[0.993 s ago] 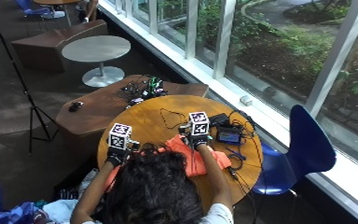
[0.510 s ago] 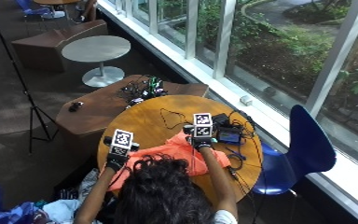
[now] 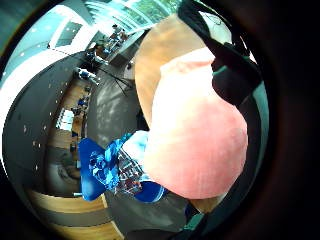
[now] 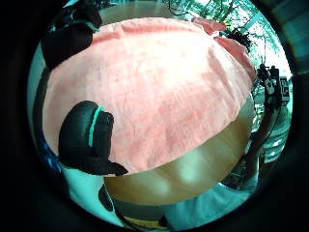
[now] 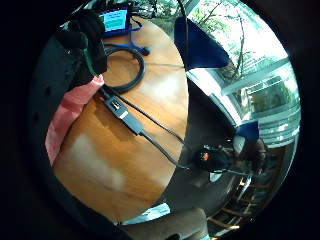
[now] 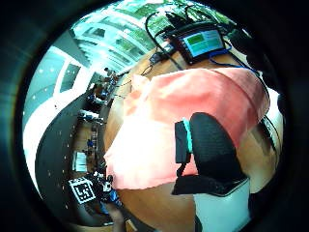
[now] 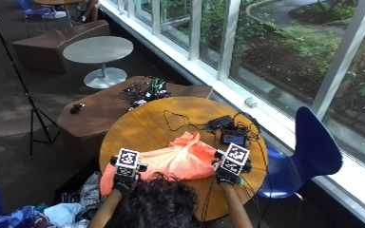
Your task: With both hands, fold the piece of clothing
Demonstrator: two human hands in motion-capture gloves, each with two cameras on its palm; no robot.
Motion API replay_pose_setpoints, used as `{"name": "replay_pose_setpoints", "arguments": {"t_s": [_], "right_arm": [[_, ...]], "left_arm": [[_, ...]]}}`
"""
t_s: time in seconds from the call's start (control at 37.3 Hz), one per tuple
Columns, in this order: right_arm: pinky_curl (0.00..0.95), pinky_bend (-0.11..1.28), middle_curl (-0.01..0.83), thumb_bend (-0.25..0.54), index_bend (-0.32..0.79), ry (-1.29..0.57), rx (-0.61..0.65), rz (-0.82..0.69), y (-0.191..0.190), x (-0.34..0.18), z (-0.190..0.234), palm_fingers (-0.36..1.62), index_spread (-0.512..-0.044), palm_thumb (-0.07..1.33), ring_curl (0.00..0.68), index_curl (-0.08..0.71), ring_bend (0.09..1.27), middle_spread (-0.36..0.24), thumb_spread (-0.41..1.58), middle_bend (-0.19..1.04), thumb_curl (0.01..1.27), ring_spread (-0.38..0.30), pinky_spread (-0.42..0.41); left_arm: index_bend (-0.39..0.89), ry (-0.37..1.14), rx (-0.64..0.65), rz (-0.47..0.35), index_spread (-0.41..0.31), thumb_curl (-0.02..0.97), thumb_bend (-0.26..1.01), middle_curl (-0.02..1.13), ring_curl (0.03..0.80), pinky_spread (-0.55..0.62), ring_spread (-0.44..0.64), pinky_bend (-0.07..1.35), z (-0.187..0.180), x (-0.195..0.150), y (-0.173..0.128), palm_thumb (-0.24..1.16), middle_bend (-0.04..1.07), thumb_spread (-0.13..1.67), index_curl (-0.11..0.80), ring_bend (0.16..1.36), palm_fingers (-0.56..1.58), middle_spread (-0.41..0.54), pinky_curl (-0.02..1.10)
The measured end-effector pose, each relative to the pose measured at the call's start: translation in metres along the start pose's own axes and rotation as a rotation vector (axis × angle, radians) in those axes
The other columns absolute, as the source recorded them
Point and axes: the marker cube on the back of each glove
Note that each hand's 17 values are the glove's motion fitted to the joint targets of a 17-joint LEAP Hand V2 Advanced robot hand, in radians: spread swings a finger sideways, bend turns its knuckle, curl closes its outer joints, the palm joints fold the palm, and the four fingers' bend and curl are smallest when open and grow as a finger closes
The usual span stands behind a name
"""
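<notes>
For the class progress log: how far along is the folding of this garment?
Early stage. Done: the orange garment lies on the round wooden table, bunched, with no neat fold visible. In hand: the left hand and the right hand are at opposite ends of it; the palm views show gloved fingers curled on the cloth. Left: flattening it and making the folds.

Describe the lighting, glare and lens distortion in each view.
Outside view: even daylight from the windows, a soft sheen on the round wooden table. Palm views: heavy fisheye bending inside a black circular border. Right little finger side view: bright glare patches on the table. Left thumb side view: the orange-pink cloth garment fills the picture, evenly lit.
</notes>
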Motion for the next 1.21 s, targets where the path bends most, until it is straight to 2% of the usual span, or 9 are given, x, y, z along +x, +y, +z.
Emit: {"name": "replay_pose_setpoints", "arguments": {"t_s": [0.13,0.24,0.32,0.48,0.59,0.7,0.86,1.02,1.21], "right_arm": [[0.405,0.59,0.414,-0.060,-0.04,0.142,-0.072,0.104,0.003,0.016,0.011,0.74,-0.249,0.59,0.431,0.284,0.60,-0.072,1.26,0.21,0.32,-0.087,0.016],[0.430,0.74,0.418,-0.060,-0.15,0.136,-0.097,0.135,-0.006,0.014,0.023,0.92,-0.234,0.49,0.458,0.179,0.76,-0.054,1.25,0.23,0.31,-0.126,-0.100],[0.459,0.82,0.427,-0.053,-0.13,0.090,-0.090,0.145,-0.013,0.006,0.031,0.93,-0.224,0.44,0.472,0.130,0.81,-0.052,1.25,0.26,0.30,-0.156,-0.145],[0.499,0.90,0.452,-0.002,-0.06,0.033,-0.026,0.137,-0.025,-0.008,0.042,0.96,-0.196,0.48,0.497,0.071,0.85,-0.050,1.23,0.31,0.31,-0.178,-0.196],[0.476,0.83,0.508,0.108,0.11,-0.007,0.023,0.141,-0.030,-0.007,0.037,1.15,-0.227,0.73,0.469,0.106,0.76,-0.134,1.18,0.45,0.38,-0.209,-0.243],[0.456,0.76,0.541,0.139,0.14,-0.044,0.088,0.148,-0.035,0.010,0.022,1.21,-0.246,0.87,0.469,0.143,0.75,-0.165,1.07,0.50,0.43,-0.233,-0.300],[0.420,0.69,0.575,0.110,0.14,-0.162,0.167,0.162,-0.034,0.031,-0.003,1.20,-0.270,0.97,0.461,0.180,0.74,-0.199,0.84,0.53,0.50,-0.258,-0.351],[0.403,0.66,0.594,0.067,0.13,-0.272,0.208,0.164,-0.036,0.040,-0.008,1.20,-0.279,1.02,0.459,0.207,0.73,-0.218,0.71,0.52,0.54,-0.267,-0.373],[0.395,0.66,0.611,0.025,0.12,-0.455,0.328,0.027,-0.026,-0.015,-0.050,1.19,-0.285,1.05,0.458,0.228,0.72,-0.231,0.61,0.50,0.58,-0.271,-0.376]], "left_arm": [[0.18,0.027,-0.123,-0.019,-0.208,0.298,-0.04,0.44,0.374,-0.09,-0.20,0.47,0.023,-0.002,-0.003,0.50,0.17,1.24,0.338,0.54,0.68,-0.207,0.47],[0.17,0.144,-0.236,-0.027,-0.186,0.258,-0.05,0.42,0.359,-0.04,-0.11,0.47,0.041,-0.004,-0.004,0.39,0.14,1.33,0.347,0.49,0.56,-0.146,0.47],[0.13,0.224,-0.285,-0.029,-0.158,0.211,-0.07,0.39,0.355,0.04,-0.01,0.48,0.048,-0.005,-0.003,0.24,0.09,1.38,0.342,0.47,0.34,-0.076,0.48],[0.15,0.239,-0.299,-0.030,-0.130,0.165,-0.04,0.37,0.338,0.15,0.12,0.48,0.054,-0.002,-0.007,0.08,0.14,1.43,0.344,0.48,0.27,-0.010,0.46],[0.16,0.239,-0.291,-0.006,-0.121,0.150,-0.03,0.35,0.329,0.20,0.17,0.49,0.051,0.006,-0.012,0.03,0.15,1.46,0.345,0.49,0.25,0.016,0.45],[0.15,0.249,-0.280,0.035,-0.115,0.144,-0.02,0.35,0.327,0.23,0.20,0.50,0.048,0.023,-0.019,0.00,0.16,1.47,0.346,0.50,0.25,0.031,0.44],[0.16,0.233,-0.275,0.083,-0.111,0.139,-0.01,0.34,0.325,0.26,0.24,0.52,0.042,0.049,-0.028,-0.02,0.16,1.49,0.349,0.51,0.24,0.043,0.44],[0.16,0.240,-0.261,0.106,-0.109,0.132,-0.01,0.34,0.322,0.28,0.26,0.54,0.068,0.058,-0.051,-0.02,0.17,1.51,0.351,0.51,0.23,0.049,0.44],[0.16,0.395,-0.269,0.094,-0.105,0.127,-0.01,0.33,0.320,0.29,0.28,0.55,0.027,0.048,-0.026,-0.02,0.17,1.51,0.355,0.52,0.22,0.052,0.44]]}}
